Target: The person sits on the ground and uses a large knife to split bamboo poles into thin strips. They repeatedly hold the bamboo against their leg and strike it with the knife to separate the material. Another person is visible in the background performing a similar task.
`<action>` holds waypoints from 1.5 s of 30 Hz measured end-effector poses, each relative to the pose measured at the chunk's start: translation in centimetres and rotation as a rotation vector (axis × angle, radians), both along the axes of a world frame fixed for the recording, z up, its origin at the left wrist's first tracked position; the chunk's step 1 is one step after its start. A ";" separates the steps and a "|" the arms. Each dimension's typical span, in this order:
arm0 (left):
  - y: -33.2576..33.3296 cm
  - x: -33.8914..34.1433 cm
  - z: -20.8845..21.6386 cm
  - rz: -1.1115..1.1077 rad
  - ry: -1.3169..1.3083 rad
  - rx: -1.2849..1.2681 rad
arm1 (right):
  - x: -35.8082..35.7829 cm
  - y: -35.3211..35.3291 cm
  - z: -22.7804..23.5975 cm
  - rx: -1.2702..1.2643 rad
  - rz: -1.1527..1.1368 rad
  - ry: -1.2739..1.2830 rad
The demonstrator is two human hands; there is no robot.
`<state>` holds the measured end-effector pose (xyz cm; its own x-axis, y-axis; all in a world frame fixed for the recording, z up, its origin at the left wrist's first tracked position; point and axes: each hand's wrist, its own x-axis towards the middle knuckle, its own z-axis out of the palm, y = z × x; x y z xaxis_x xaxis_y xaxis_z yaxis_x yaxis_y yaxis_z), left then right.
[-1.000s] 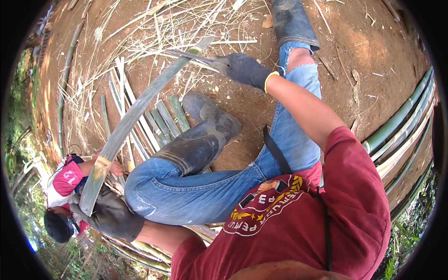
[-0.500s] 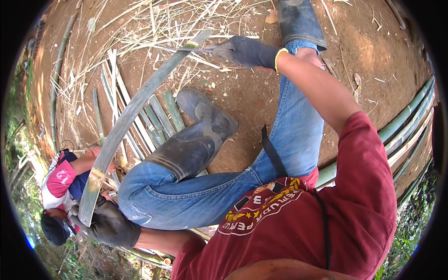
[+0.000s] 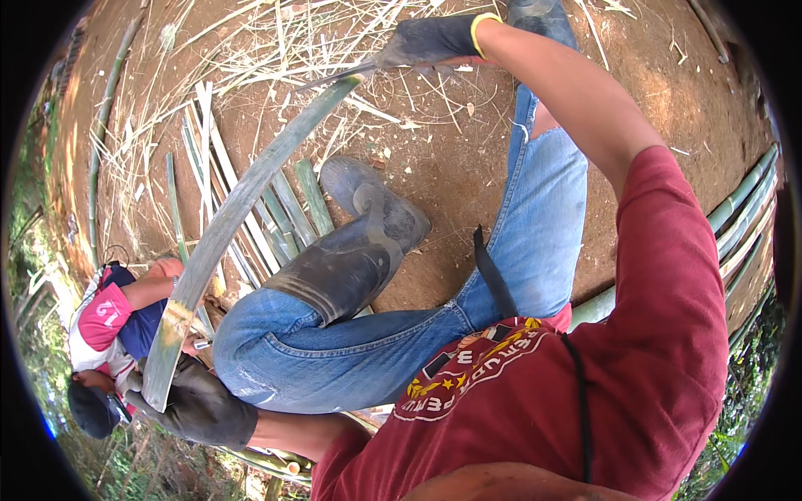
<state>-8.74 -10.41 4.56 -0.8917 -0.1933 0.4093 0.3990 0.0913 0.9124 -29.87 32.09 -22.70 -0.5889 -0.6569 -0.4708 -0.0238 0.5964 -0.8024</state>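
Note:
A long, flat green-grey bamboo strip [image 3: 225,230] slants across the left side, from near my left hip up to the middle top. My left hand [image 3: 200,405], in a dark glove, is closed around its near end, fingers partly hidden behind the strip. A dark glove with a yellow cuff covers my right hand [image 3: 430,40], which grips a knife [image 3: 338,77]. Its handle is hidden in the fist. The thin blade points left and lies across the strip's far end, where a pale edge shows.
Split bamboo slats [image 3: 242,200] lie on the dirt beyond my bent leg and rubber boot [image 3: 342,267]. Thin bamboo shavings [image 3: 292,42] litter the ground at the top. Green poles [image 3: 743,200] lie at the right. Another person [image 3: 125,309] in a cap sits at the left.
My right hand has moved up and slightly left with the knife. The strip's far tip, seen past the blade before, no longer shows. My left hand keeps its hold.

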 end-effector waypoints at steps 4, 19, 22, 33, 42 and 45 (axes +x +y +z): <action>0.1 0.9 0.8 -0.145 0.031 0.084 | 0.3 -4.0 4.0 0.108 -0.040 0.068; 0.3 0.5 -0.3 0.159 -0.032 -0.072 | 4.9 -0.2 -4.1 0.367 0.042 0.811; 0.1 0.2 -0.9 0.176 -0.057 -0.004 | 9.4 -3.2 -1.9 0.131 -0.114 0.580; -1.3 0.1 -0.6 0.205 -0.052 0.060 | 15.6 -7.6 -2.8 0.000 -0.691 0.263; -1.9 0.0 -0.1 0.207 -0.042 0.148 | 15.4 -9.9 -4.8 0.178 -0.934 0.091; -2.2 0.3 0.0 0.198 -0.033 0.246 | 15.8 -9.0 -5.7 0.139 -1.048 0.220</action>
